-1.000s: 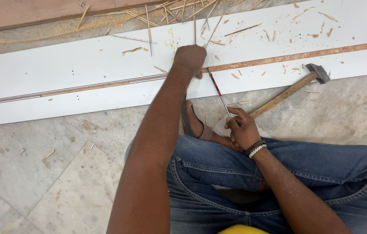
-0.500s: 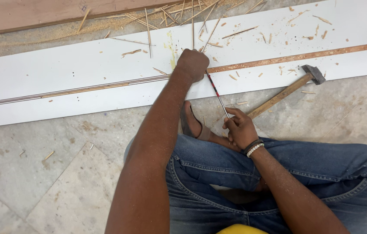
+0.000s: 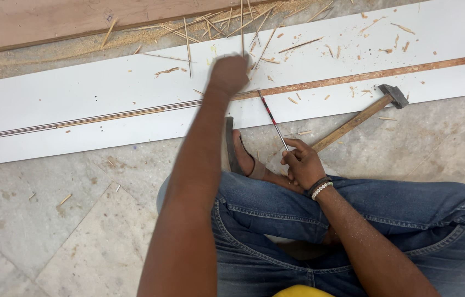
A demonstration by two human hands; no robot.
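Red-and-black striped thin metal rod (image 3: 272, 120) is pinched in the right hand (image 3: 302, 163), tip slanting into the long white board's (image 3: 78, 93) groove. Left hand (image 3: 230, 73) sits fisted on the board, probably steadying it. Wooden-handled hammer (image 3: 360, 117) lies just right of the fingers.

Even daylight; left hand (image 3: 229, 73) motion-blurred

No packages, labels, signs or screens appeared anywhere in the head view.
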